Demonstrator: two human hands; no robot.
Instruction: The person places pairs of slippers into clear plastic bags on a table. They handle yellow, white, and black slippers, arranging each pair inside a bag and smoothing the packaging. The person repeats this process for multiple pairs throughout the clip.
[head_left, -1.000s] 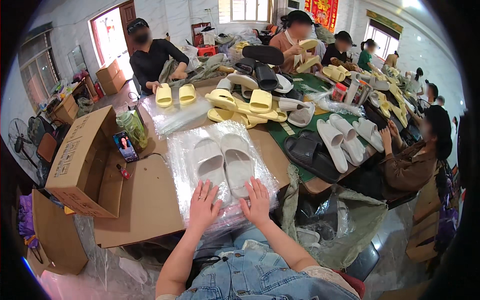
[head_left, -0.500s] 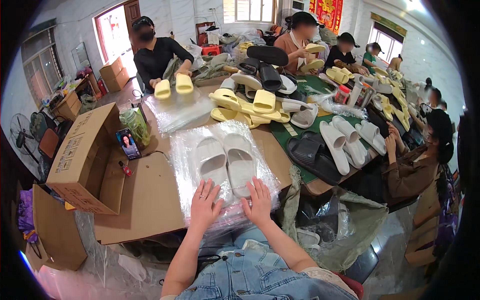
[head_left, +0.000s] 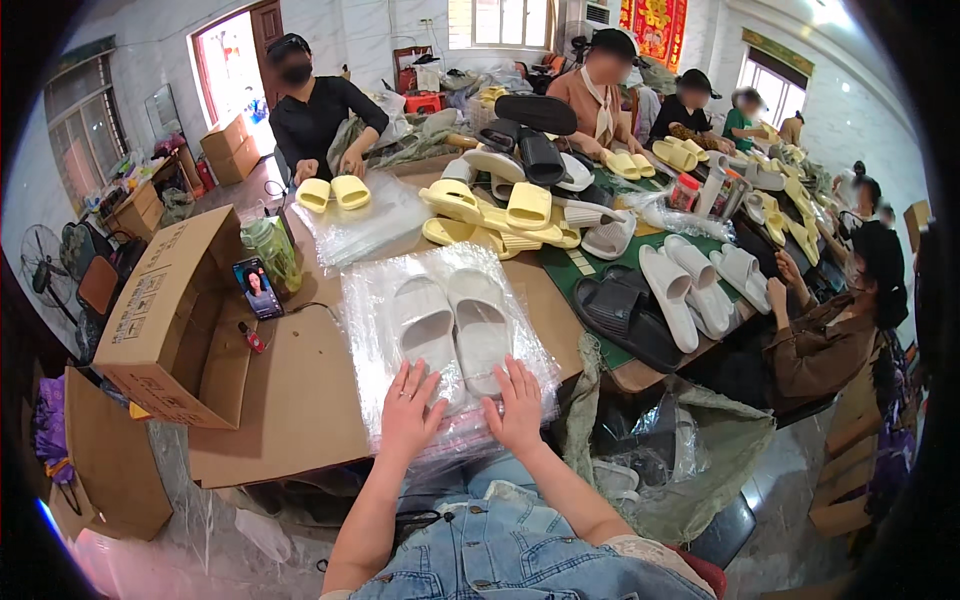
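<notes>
Head view, arranged from largest to smallest. Worktable [head_left: 290,405]: covered on the near side with brown cardboard. Slipper heap [head_left: 527,207]: yellow, black and pale pieces piled beyond the middle of the near edge. Cardboard box [head_left: 155,350]: on its side at the left, its open side turned toward the table's middle. Stack of clear bags [head_left: 368,340]: flat at the near edge, in front of the person. Pale slippers [head_left: 483,330]: one pair, side by side on the stack, toes pointing away; whether film covers them cannot be told. Left hand [head_left: 408,412] and right hand [head_left: 517,412]: palms down over the bags, at either side of the slippers' heels, fingers extended and slightly parted, gripping nothing. Phone [head_left: 258,290]: propped up near the box, screen lit. Small red object [head_left: 250,338]: lying just before the phone.
</notes>
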